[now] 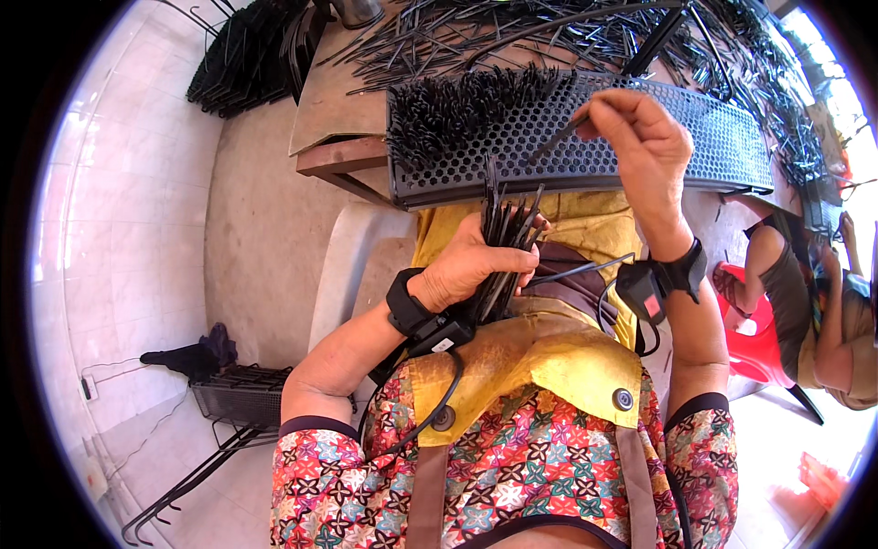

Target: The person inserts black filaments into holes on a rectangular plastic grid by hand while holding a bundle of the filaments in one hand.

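Observation:
My left hand (476, 261) is closed around a bundle of thin black strips (506, 229), held upright in front of my yellow apron. Between the thumb and fingertips of my right hand (640, 137) is a single black strip (556, 140), slanting down to the left over a black perforated rack (594, 151). Many black strips (448, 114) stand packed in the holes at the rack's left part. Most holes toward the right show bare. The kind of strip is too fine to name.
Loose black strips (402, 46) lie heaped on the wooden table (343, 102) behind the rack. Black racks (242, 59) are stacked far left, and another rack (240, 395) sits low at the left. Co-workers (777, 284) are at the right, near a red chair (757, 339).

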`<action>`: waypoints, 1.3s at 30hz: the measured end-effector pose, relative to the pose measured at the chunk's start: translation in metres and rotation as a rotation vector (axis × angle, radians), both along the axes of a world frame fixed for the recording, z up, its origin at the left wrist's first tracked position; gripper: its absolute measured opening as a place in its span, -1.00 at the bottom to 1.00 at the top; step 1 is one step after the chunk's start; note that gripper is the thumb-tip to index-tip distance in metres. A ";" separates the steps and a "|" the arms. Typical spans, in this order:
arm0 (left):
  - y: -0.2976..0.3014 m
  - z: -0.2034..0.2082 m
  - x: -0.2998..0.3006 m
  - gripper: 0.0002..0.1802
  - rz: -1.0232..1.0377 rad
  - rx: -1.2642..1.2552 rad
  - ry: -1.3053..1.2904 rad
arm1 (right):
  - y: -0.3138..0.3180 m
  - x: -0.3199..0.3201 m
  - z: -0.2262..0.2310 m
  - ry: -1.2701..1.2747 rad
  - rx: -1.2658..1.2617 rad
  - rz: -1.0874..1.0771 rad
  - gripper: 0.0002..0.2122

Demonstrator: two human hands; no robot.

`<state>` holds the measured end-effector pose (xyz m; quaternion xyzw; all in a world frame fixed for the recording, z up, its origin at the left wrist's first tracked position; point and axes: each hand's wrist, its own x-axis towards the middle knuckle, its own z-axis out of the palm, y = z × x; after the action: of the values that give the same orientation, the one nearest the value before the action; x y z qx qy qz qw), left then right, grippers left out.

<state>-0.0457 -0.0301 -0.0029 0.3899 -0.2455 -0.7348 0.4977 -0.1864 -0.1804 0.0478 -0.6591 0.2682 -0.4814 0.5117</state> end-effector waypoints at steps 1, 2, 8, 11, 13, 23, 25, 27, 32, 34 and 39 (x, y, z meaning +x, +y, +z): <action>-0.001 0.000 0.000 -0.55 -0.005 0.001 -0.004 | -0.007 0.003 -0.003 0.020 -0.108 -0.095 -0.91; -0.001 0.000 -0.001 -0.55 -0.009 0.001 -0.008 | -0.015 0.006 -0.006 0.040 -0.217 -0.190 -0.91; -0.001 0.001 -0.001 -0.55 -0.017 -0.009 -0.035 | -0.037 0.027 -0.018 0.154 -0.672 -0.381 -0.89; -0.001 0.001 -0.001 -0.55 -0.018 -0.022 -0.045 | -0.040 0.032 -0.021 0.203 -0.772 -0.357 -0.88; -0.001 0.000 -0.002 -0.55 -0.022 -0.025 -0.049 | -0.039 0.034 -0.021 0.221 -0.849 -0.327 -0.87; -0.001 -0.002 -0.001 -0.56 -0.050 -0.034 -0.029 | -0.028 0.040 -0.021 0.636 -1.023 -0.186 -0.82; 0.000 0.000 -0.001 -0.55 -0.061 -0.039 0.014 | -0.014 0.034 -0.015 0.502 -0.621 0.031 -0.76; 0.001 0.004 -0.001 -0.55 -0.077 -0.042 0.088 | 0.006 0.028 0.004 0.382 0.012 0.340 -0.71; 0.000 0.006 -0.003 -0.55 -0.112 -0.105 0.062 | 0.017 0.026 0.004 0.238 0.392 0.634 -0.84; 0.000 0.004 -0.002 -0.54 -0.113 -0.103 0.078 | 0.013 0.023 0.003 0.234 0.380 0.564 -0.88; 0.000 0.000 0.000 -0.51 -0.068 -0.050 0.081 | -0.008 0.015 -0.006 0.113 0.330 0.270 -0.92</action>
<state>-0.0458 -0.0303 -0.0032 0.3388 -0.2565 -0.7600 0.4917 -0.1716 -0.1880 0.0417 -0.6221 0.2808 -0.3204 0.6568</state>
